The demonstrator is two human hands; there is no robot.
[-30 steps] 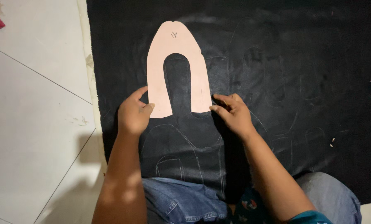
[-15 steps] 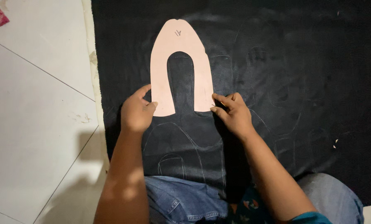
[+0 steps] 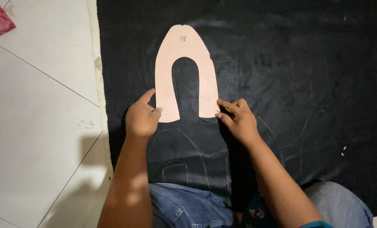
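Pink arch-shaped paper pattern (image 3: 168, 71) lies flat on black fabric (image 3: 302, 63). Left hand (image 3: 141, 118), fingers curled, presses the pattern's left leg; right hand (image 3: 238, 120) pinches a pencil at its right leg's foot.

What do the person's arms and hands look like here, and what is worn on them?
Both hands, left and right, are bare: no gloves, rings or watch visible. The forearms are uncovered; a teal sleeve edge shows on the right arm. Blue denim trousers cover the legs.
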